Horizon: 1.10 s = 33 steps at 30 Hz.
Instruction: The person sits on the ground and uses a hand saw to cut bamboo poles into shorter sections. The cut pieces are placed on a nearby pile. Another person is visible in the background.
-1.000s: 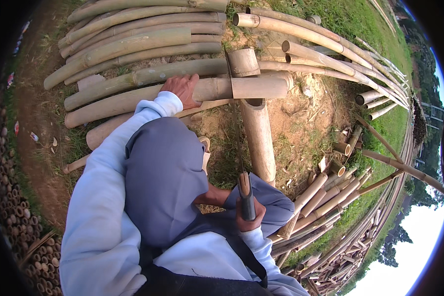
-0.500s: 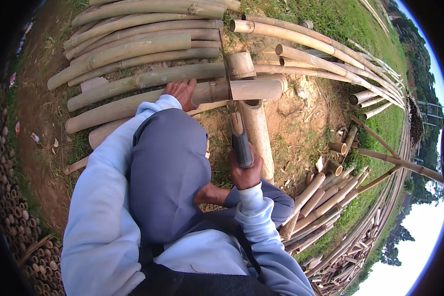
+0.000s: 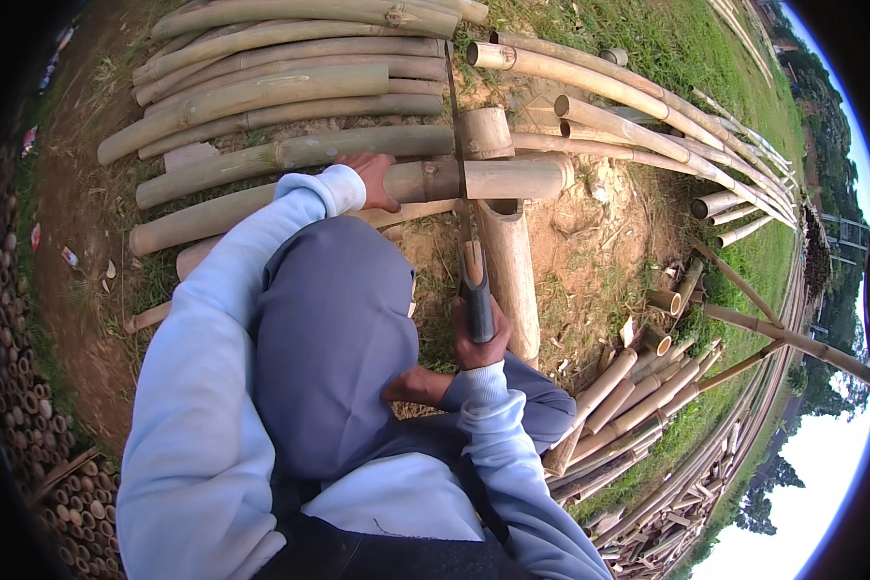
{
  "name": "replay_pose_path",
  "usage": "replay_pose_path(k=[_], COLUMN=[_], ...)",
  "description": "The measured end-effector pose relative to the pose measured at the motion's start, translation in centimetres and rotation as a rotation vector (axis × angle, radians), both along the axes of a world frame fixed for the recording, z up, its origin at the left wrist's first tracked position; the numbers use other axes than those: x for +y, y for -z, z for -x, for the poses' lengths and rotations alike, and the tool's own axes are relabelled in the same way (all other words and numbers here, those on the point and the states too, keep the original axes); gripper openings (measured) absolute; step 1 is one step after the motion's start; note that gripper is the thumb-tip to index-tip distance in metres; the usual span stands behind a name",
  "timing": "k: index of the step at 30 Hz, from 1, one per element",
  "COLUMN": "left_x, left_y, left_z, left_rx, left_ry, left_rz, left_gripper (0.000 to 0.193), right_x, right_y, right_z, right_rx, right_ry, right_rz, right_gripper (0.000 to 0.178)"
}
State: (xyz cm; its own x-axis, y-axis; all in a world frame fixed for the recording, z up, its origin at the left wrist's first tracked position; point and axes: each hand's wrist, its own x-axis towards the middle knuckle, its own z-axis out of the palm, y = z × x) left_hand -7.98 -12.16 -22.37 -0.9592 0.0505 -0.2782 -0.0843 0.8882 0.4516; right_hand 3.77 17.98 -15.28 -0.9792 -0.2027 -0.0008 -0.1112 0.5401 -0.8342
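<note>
My right hand (image 3: 480, 333) is closed round the dark handle of a handsaw (image 3: 478, 307). The saw's long, thin blade runs away from me across a bamboo pole (image 3: 517, 181), a short way in from the pole's right end. How deep the blade sits in the bamboo I cannot tell. Left of the blade, my left hand (image 3: 369, 180) presses down on the same pole with its fingers wrapped over it. Under the pole's right part stand a thick bamboo post (image 3: 508, 280) on the near side and a shorter bamboo stub (image 3: 486, 133) on the far side.
Several bamboo poles (image 3: 261, 101) lie side by side at the far left. More long poles (image 3: 628, 82) stretch off to the right. Cut lengths (image 3: 609, 391) are heaped near my bent leg, by a bamboo frame (image 3: 793, 331). Stacked bamboo ends (image 3: 29, 425) line the left edge.
The saw and my right hand have come slightly nearer to me. My left hand stays on the pole. The whole view has shifted a little.
</note>
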Motion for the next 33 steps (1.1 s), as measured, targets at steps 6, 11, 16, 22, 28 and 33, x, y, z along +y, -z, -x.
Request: replay_pose_path(k=[6, 11, 16, 22, 28, 33], left_x=[1.1, 1.2, 1.8, 1.4, 1.1, 2.0], left_y=[0.1, 1.2, 2.7, 1.8, 1.3, 1.2], left_z=[-0.6, -1.0, -0.9, -1.5, -0.9, -1.4], left_rx=[0.008, 0.056, 0.183, 0.168, 0.119, 0.148], left_ry=[0.018, 0.020, -0.013, -0.018, -0.025, -0.003], left_rz=[0.135, 0.149, 0.152, 0.169, 0.168, 0.170], left_gripper=[0.075, 0.075, 0.073, 0.069, 0.071, 0.069], right_x=[-1.9, -0.5, 1.0, 0.5, 4.5, 1.7], right_y=[-5.1, -3.1, 2.2, -7.0, -12.5, -8.2], right_z=[0.1, -1.4, -1.3, -4.8, -11.7, -3.3], right_rx=[-0.109, -0.101, -0.017, -0.199, -0.165, -0.171], right_ry=[0.028, 0.010, 0.001, 0.048, 0.081, 0.051], right_rz=[0.052, 0.029, 0.075, -0.007, -0.246, -0.064], right_gripper=[0.016, 0.017, 0.016, 0.014, 0.024, 0.011])
